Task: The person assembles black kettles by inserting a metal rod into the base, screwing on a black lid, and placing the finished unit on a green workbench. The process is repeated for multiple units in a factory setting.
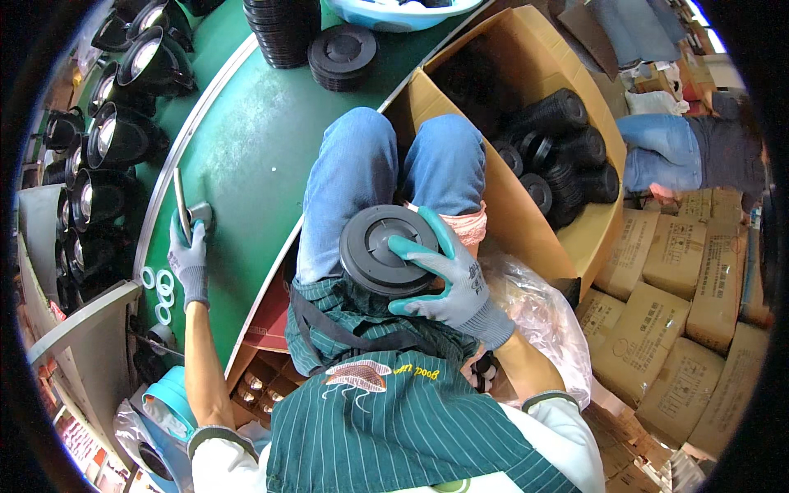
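Note:
My left hand [189, 251], in a grey glove with teal fingertips, is closed around a thin pale rod [180, 193] at the left of the green table. A grey, round-ended piece [200, 215] sits right beside the rod; whether the two are joined I cannot tell. On my lap lies a black round lid [374, 244] with a raised centre. My right hand [448, 283], gloved alike, grips it from the right, with fingers across its top and at its rim. Several white rings [165, 283] lie on the table below my left hand.
Black pots with shiny insides [107, 135] line the far left. Tall and short stacks of black lids [343, 51] stand on the green table [246, 140], near a blue basin [394, 15]. An open carton [526, 193] of black parts is at right, before stacked cartons [629, 329] and another person [690, 152].

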A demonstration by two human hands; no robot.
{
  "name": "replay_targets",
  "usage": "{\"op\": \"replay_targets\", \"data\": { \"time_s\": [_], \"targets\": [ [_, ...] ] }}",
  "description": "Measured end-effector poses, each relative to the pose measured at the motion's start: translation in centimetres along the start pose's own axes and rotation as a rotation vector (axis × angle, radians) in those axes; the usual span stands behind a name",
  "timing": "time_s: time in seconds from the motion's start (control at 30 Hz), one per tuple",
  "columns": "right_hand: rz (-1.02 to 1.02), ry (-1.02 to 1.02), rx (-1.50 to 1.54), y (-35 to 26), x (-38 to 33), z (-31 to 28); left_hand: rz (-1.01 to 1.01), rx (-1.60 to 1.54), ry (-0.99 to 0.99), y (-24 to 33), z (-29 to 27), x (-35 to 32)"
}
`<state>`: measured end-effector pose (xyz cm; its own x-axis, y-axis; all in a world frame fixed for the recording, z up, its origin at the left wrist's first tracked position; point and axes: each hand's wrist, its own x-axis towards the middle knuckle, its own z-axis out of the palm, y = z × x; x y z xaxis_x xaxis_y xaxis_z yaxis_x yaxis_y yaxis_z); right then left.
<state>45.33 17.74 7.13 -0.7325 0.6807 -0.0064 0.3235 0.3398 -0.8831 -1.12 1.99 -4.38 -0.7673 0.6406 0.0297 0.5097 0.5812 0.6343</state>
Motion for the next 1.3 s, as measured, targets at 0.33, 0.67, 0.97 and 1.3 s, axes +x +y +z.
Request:
{"op": "replay_targets", "data": {
  "time_s": [0.33, 0.67, 0.97, 1.3],
  "targets": [
    [0.088, 0.321, 0.552, -5.2, 6.4, -5.9, 0.691, 0.155, -0.054, 7.8, -3.7, -4.2],
    [0.457, -0.290, 1.153, -0.3, 23.6, 5.3, 0.572, -0.195, 0.199, 16.8, -5.1, -1.0],
    [0.344, -0.686, 1.686, 3.0, 23.3, 5.7, 0.385, 0.224, 0.268, 23.2, 0.0, 20.7],
    [0.362, -0.585, 1.520, 3.1, 23.7, 5.5, 0.275, 0.509, 0.219, 28.7, 7.0, 40.5]
  ]
}}
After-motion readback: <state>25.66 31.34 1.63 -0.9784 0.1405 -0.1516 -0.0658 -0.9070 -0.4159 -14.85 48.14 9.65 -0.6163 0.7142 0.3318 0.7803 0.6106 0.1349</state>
